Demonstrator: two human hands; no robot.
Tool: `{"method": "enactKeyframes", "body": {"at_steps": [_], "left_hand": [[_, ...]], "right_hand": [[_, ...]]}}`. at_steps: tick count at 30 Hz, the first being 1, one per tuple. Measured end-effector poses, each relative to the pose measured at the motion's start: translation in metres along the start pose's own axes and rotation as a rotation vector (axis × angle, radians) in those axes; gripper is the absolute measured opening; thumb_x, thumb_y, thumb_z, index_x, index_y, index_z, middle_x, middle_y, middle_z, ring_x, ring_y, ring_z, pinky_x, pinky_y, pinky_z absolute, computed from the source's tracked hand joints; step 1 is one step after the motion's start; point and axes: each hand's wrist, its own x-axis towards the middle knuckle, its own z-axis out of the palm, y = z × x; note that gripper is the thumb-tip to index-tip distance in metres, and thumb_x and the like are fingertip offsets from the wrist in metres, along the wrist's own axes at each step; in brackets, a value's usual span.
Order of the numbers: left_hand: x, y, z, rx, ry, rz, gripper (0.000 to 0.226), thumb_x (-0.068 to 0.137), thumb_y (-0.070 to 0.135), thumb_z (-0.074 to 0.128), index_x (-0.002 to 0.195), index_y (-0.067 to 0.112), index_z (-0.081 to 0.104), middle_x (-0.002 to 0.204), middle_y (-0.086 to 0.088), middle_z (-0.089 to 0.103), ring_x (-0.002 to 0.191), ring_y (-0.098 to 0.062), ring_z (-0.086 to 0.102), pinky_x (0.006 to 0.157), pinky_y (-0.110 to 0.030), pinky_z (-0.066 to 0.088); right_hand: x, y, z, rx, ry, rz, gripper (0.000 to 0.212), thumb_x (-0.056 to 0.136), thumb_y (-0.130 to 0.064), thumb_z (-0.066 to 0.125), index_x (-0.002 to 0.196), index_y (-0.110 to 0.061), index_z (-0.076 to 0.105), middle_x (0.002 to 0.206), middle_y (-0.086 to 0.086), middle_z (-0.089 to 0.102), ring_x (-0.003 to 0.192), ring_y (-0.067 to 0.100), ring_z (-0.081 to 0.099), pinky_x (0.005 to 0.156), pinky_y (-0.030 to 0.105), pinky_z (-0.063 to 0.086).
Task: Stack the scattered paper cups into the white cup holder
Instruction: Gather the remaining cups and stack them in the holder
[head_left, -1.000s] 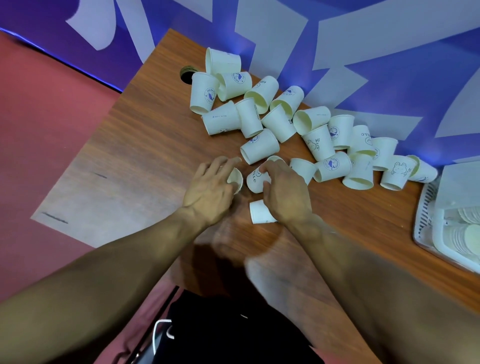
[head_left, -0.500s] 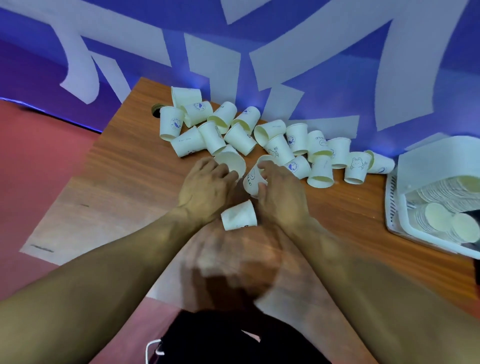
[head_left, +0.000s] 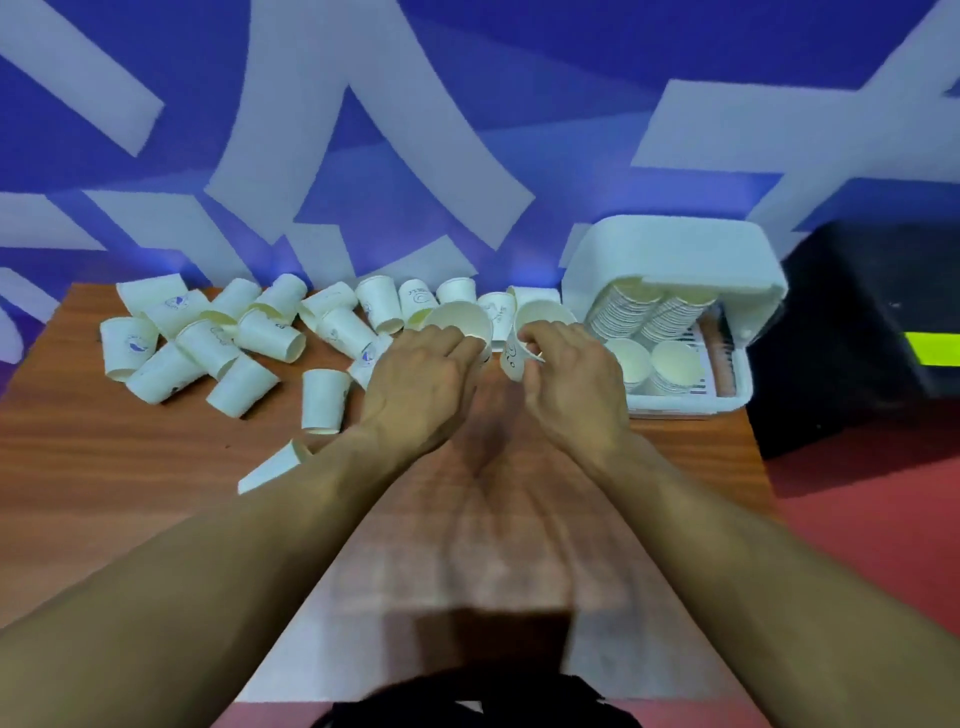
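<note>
Both hands are raised over the middle of the wooden table (head_left: 130, 457), each with a white paper cup. My left hand (head_left: 415, 384) grips a cup (head_left: 457, 319) whose open mouth faces me. My right hand (head_left: 571, 379) grips another cup (head_left: 535, 325), tilted, with a printed side showing. Several more paper cups (head_left: 208, 343) lie scattered on the table's far left, and one (head_left: 324, 400) stands upside down just left of my left wrist. The white cup holder (head_left: 675, 260) sits at the far right, with stacks of cups (head_left: 639, 312) lying in it.
A single cup (head_left: 275, 465) lies on its side beside my left forearm. A black box (head_left: 872, 322) with a yellow-green label stands right of the holder, off the table. The blue and white wall runs right behind the cups. Red floor lies to the right.
Both hands have lifted off the table with a cup each and moved right, toward the holder. The view has swung right, bringing the whole holder and black box into sight.
</note>
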Motion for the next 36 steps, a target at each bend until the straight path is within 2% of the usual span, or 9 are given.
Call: {"method": "enactKeyframes", "body": {"at_steps": [2, 7, 11, 17, 21, 25, 28, 31, 36], "left_hand": [[0.022, 0.036, 0.011, -0.006, -0.009, 0.035, 0.016, 0.093, 0.023, 0.051, 0.089, 0.013, 0.063, 0.077, -0.006, 0.059, 0.069, -0.031, 0.052, 0.063, -0.037, 0.039], [0.072, 0.110, 0.032, 0.005, -0.023, 0.087, 0.005, 0.082, 0.017, 0.066, 0.081, 0.016, 0.062, 0.073, -0.004, 0.059, 0.068, -0.030, 0.054, 0.059, -0.032, 0.034], [0.097, 0.140, 0.056, 0.002, -0.088, 0.113, 0.007, 0.089, 0.020, 0.056, 0.085, 0.017, 0.061, 0.080, -0.005, 0.061, 0.075, -0.031, 0.056, 0.065, -0.035, 0.035], [0.115, 0.152, 0.084, 0.000, -0.140, 0.090, 0.011, 0.086, 0.017, 0.053, 0.089, 0.019, 0.063, 0.079, -0.002, 0.062, 0.075, -0.030, 0.055, 0.066, -0.034, 0.037], [0.123, 0.156, 0.104, 0.012, -0.176, 0.088, 0.021, 0.080, 0.014, 0.055, 0.094, 0.020, 0.070, 0.079, -0.002, 0.065, 0.075, -0.030, 0.057, 0.065, -0.033, 0.039], [0.125, 0.158, 0.124, 0.043, -0.297, 0.081, 0.018, 0.083, 0.016, 0.055, 0.093, 0.023, 0.068, 0.082, 0.000, 0.064, 0.081, -0.029, 0.058, 0.066, -0.034, 0.038], [0.125, 0.157, 0.138, 0.028, -0.373, 0.071, 0.020, 0.086, 0.018, 0.052, 0.098, 0.022, 0.066, 0.087, -0.001, 0.064, 0.086, -0.031, 0.058, 0.065, -0.035, 0.041], [0.127, 0.157, 0.147, 0.036, -0.413, 0.083, 0.023, 0.087, 0.018, 0.051, 0.103, 0.023, 0.065, 0.091, -0.001, 0.065, 0.089, -0.031, 0.059, 0.063, -0.032, 0.033], [0.132, 0.153, 0.161, 0.014, -0.479, 0.052, 0.019, 0.090, 0.017, 0.053, 0.101, 0.026, 0.065, 0.094, 0.000, 0.066, 0.089, -0.029, 0.061, 0.064, -0.032, 0.040]], "right_hand": [[-0.008, 0.035, -0.022, -0.025, 0.025, 0.057, 0.027, 0.073, -0.008, 0.063, 0.099, -0.015, 0.065, 0.088, 0.002, 0.066, 0.081, 0.028, 0.057, 0.065, 0.033, 0.041], [-0.022, 0.111, -0.061, -0.065, 0.043, 0.138, 0.021, 0.076, -0.007, 0.059, 0.095, -0.016, 0.063, 0.086, 0.002, 0.065, 0.080, 0.028, 0.056, 0.069, 0.037, 0.045], [-0.026, 0.155, -0.075, -0.050, 0.080, 0.177, 0.026, 0.072, 0.000, 0.063, 0.094, -0.014, 0.066, 0.082, 0.002, 0.065, 0.076, 0.028, 0.057, 0.064, 0.034, 0.045], [-0.021, 0.195, -0.064, -0.022, 0.064, 0.202, 0.027, 0.068, 0.003, 0.064, 0.089, -0.012, 0.066, 0.077, 0.003, 0.064, 0.070, 0.029, 0.057, 0.062, 0.033, 0.043], [-0.022, 0.211, -0.050, 0.007, -0.026, 0.227, 0.028, 0.073, 0.000, 0.061, 0.096, -0.014, 0.066, 0.084, 0.001, 0.065, 0.079, 0.027, 0.057, 0.065, 0.033, 0.043], [-0.025, 0.227, -0.033, 0.029, -0.088, 0.220, 0.030, 0.072, 0.003, 0.061, 0.098, -0.013, 0.067, 0.084, 0.002, 0.065, 0.077, 0.027, 0.056, 0.060, 0.032, 0.043], [-0.025, 0.240, -0.017, 0.052, -0.130, 0.216, 0.030, 0.070, 0.002, 0.059, 0.095, -0.013, 0.066, 0.082, 0.003, 0.064, 0.075, 0.029, 0.056, 0.063, 0.039, 0.048], [-0.026, 0.247, -0.003, 0.060, -0.194, 0.194, 0.025, 0.072, -0.002, 0.063, 0.095, -0.013, 0.065, 0.083, 0.005, 0.065, 0.076, 0.031, 0.058, 0.067, 0.039, 0.049], [-0.032, 0.253, 0.017, 0.084, -0.240, 0.174, 0.012, 0.081, -0.010, 0.069, 0.094, -0.010, 0.069, 0.081, 0.006, 0.066, 0.074, 0.031, 0.059, 0.065, 0.039, 0.050]]}}
